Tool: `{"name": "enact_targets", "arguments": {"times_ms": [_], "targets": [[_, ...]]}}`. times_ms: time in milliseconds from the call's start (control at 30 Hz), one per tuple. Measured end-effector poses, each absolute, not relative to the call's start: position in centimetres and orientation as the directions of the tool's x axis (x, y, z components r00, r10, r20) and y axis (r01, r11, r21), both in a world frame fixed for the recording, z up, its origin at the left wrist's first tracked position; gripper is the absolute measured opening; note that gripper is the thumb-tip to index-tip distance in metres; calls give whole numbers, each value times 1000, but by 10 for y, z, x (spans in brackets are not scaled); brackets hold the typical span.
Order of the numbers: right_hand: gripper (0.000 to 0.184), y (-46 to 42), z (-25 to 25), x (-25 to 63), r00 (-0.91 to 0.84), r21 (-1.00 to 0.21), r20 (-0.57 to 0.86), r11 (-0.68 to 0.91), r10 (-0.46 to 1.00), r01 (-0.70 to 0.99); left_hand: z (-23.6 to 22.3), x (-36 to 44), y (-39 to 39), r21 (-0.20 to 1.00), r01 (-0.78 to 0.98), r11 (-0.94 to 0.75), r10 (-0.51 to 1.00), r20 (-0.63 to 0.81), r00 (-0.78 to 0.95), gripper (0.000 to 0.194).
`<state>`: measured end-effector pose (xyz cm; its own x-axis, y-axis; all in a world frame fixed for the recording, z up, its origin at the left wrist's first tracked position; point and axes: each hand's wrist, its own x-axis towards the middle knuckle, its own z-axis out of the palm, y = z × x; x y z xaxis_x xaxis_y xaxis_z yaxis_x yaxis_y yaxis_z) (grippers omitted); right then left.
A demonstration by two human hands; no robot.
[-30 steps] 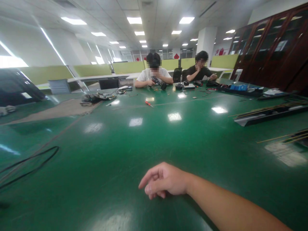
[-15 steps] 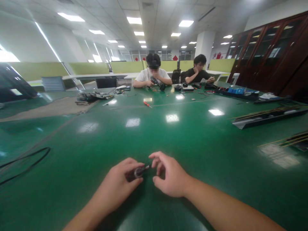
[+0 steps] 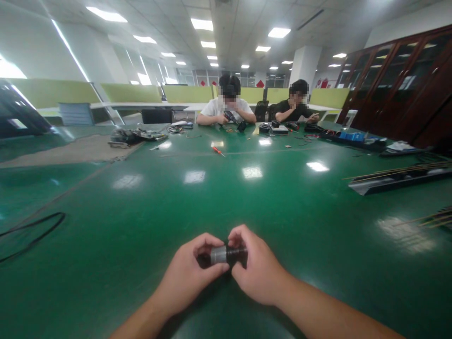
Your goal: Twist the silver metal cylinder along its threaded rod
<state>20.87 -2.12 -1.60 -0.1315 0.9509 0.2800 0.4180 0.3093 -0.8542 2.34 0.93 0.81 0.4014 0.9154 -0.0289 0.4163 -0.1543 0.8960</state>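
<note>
At the far left a black cable (image 3: 63, 219) lies looped on the green table (image 3: 169, 207). Behind it, a jumbled heap of parts (image 3: 127, 136) sits near the edge of a bare brownish patch. The left hand (image 3: 181, 275) has its fingers curled around the left end of a silver-and-black cylinder (image 3: 219, 254), gripping it with the thumb along the near side. The cylinder lies roughly level between the two hands, low over the near part of the table; any marking on it is too blurred to read. Farther back lies a red screwdriver (image 3: 217, 150), and beyond it a person in white (image 3: 211, 109) holds a black tool (image 3: 230, 117). The right hand (image 3: 261, 273) grips the cylinder's black right end, fingers bent around it. A red diamond sign (image 3: 260, 84) hangs in the background, its writing too small to read. Next comes a person in black (image 3: 286, 107), then blue blocks (image 3: 353, 136) in a dark tray. At far right, thin yellowish rods (image 3: 399, 170) lie along a metal channel (image 3: 388, 184).
</note>
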Motion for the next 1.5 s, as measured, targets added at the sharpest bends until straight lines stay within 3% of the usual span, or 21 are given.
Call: {"name": "enact_targets", "arguments": {"times_ms": [133,333,433,667,967,1167,1500], "targets": [[41,-19,-16,209,-80,-854,267,274,960,443,7,22,12,922,374,-97,910,-70,408,29],[22,-20,-18,209,-135,-838,187,230,973,495,7,21,14,948,316,-36,899,-108,424,31],[21,-21,-17,209,-142,-840,154,205,978,502,6,21,13,958,285,-15,897,-113,428,31],[26,-21,-14,211,-170,-878,146,207,974,432,-2,22,11,995,13,99,821,-89,564,31],[10,-20,-11,213,-192,-923,92,156,977,352,0,23,12,996,52,79,820,-94,564,31],[16,-19,-13,215,-261,-936,112,190,959,295,-3,20,14,993,34,117,813,-116,570,33],[13,-18,-13,215,-224,-932,98,168,970,322,-4,20,13,994,57,91,839,-107,534,35]]}}
